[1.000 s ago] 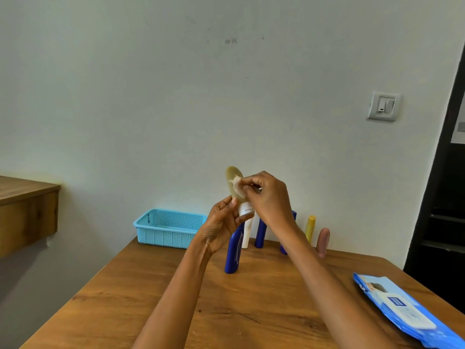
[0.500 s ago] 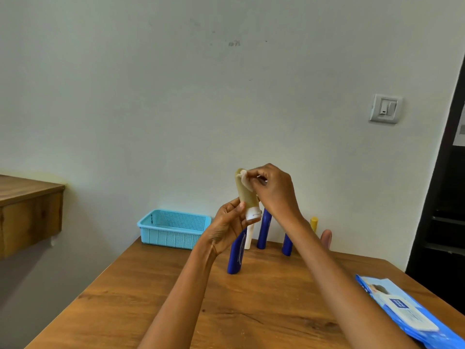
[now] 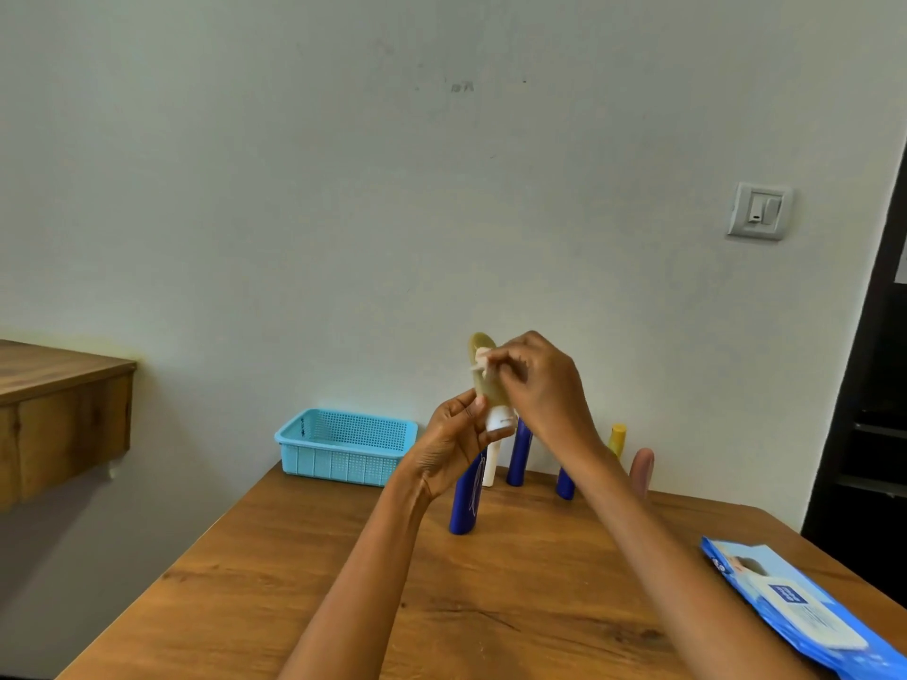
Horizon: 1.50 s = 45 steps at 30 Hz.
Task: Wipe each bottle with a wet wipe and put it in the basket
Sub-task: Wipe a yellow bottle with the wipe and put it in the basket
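1. While the left hand (image 3: 454, 441) grips the olive tube (image 3: 486, 385) near its white cap, held above the table (image 3: 343, 581), the right hand (image 3: 535, 385) pinches a wet wipe (image 3: 480, 361) against the tube's upper part.
2. Behind stand blue bottles (image 3: 466, 498), with the blue basket (image 3: 343, 446) to their left.
3. At right lies the wipes pack (image 3: 795, 606).

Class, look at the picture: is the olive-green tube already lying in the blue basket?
No: the left hand holds the olive-green tube up above the table, away from the blue basket.
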{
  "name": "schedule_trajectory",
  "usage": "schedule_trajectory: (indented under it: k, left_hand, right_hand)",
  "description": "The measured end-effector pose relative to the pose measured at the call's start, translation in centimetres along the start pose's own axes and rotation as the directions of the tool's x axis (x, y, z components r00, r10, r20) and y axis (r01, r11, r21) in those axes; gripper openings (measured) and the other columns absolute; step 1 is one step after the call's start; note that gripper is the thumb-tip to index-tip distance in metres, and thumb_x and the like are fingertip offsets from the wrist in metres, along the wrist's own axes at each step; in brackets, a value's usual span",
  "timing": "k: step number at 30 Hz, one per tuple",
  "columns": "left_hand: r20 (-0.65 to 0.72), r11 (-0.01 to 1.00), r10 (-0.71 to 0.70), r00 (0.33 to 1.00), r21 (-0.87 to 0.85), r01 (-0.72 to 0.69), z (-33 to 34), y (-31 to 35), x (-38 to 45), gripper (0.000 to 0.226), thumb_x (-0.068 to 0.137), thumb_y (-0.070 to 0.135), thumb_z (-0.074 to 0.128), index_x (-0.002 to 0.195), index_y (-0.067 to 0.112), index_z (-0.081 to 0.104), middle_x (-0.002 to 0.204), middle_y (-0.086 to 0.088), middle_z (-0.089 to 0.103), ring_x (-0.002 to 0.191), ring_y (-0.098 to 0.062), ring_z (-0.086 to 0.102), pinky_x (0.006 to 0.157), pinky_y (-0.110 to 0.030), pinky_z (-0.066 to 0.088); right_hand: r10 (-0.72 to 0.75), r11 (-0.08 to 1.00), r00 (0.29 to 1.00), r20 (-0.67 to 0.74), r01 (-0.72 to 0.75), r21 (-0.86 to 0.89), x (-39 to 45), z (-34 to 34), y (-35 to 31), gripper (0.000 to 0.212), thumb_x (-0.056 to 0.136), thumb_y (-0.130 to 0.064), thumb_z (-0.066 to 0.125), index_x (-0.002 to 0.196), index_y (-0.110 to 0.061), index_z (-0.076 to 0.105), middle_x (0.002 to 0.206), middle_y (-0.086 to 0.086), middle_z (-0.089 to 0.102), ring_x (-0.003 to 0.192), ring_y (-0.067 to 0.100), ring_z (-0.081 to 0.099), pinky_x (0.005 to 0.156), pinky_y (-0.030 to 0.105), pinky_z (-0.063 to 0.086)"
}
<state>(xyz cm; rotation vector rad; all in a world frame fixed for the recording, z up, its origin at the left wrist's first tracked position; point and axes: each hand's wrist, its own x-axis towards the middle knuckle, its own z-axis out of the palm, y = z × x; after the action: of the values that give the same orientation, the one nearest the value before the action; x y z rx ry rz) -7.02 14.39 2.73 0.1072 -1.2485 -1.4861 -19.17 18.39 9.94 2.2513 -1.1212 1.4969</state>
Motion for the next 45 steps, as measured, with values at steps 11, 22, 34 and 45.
schedule_trajectory:
  k: [11, 22, 34, 45]
  left_hand:
    - [0.003, 0.992, 0.102, 0.995, -0.078, -0.101, -0.6, 1.4, -0.3, 0.066, 0.065, 0.032, 0.084, 0.115, -0.002, 0.056, 0.104, -0.013, 0.068, 0.096, -0.021, 0.066, 0.078, -0.028, 0.055]
    - [-0.032, 0.999, 0.048, 0.998, -0.024, -0.049, -0.1, 0.6, 0.0, 0.067, 0.059, 0.036, 0.087, 0.110, 0.001, 0.060, 0.099, -0.010, 0.070, 0.089, -0.019, 0.068, 0.073, -0.027, 0.056]
    - [-0.086, 0.998, 0.064, 0.994, 0.014, -0.063, -0.3, 1.0, 0.8, 0.071, 0.053, 0.040, 0.088, 0.106, 0.000, 0.062, 0.093, -0.011, 0.071, 0.082, -0.018, 0.069, 0.070, -0.026, 0.057]
    - [-0.162, 0.996, 0.092, 0.982, -0.002, -0.093, -1.3, 1.0, 0.6, 0.037, 0.081, 0.018, 0.059, 0.114, 0.000, 0.058, 0.100, -0.012, 0.067, 0.091, -0.022, 0.066, 0.071, -0.028, 0.056]
  right_hand:
    - [-0.117, 0.993, 0.991, 0.066, 0.116, 0.015, -1.4, 0.5, -0.6, 0.026, 0.090, -0.004, 0.053, 0.110, -0.016, 0.067, 0.098, -0.001, 0.058, 0.086, 0.008, 0.057, 0.072, 0.009, 0.043]
    - [-0.077, 0.996, 0.995, 0.057, 0.075, 0.041, 3.4, -0.1, -1.2, 0.032, 0.092, -0.002, 0.047, 0.115, -0.015, 0.066, 0.112, 0.004, 0.063, 0.101, 0.011, 0.057, 0.084, 0.018, 0.045]
    - [-0.034, 0.973, 0.990, -0.134, 0.063, 0.224, -0.3, 0.4, 0.1, 0.020, 0.085, 0.005, 0.058, 0.088, -0.009, 0.072, 0.094, 0.002, 0.067, 0.089, 0.008, 0.063, 0.079, 0.011, 0.049]
    - [0.001, 0.975, 0.998, -0.063, 0.013, 0.223, -0.7, 2.7, 0.0, 0.028, 0.085, 0.007, 0.055, 0.093, -0.015, 0.071, 0.096, -0.004, 0.063, 0.090, 0.003, 0.059, 0.078, 0.007, 0.046]
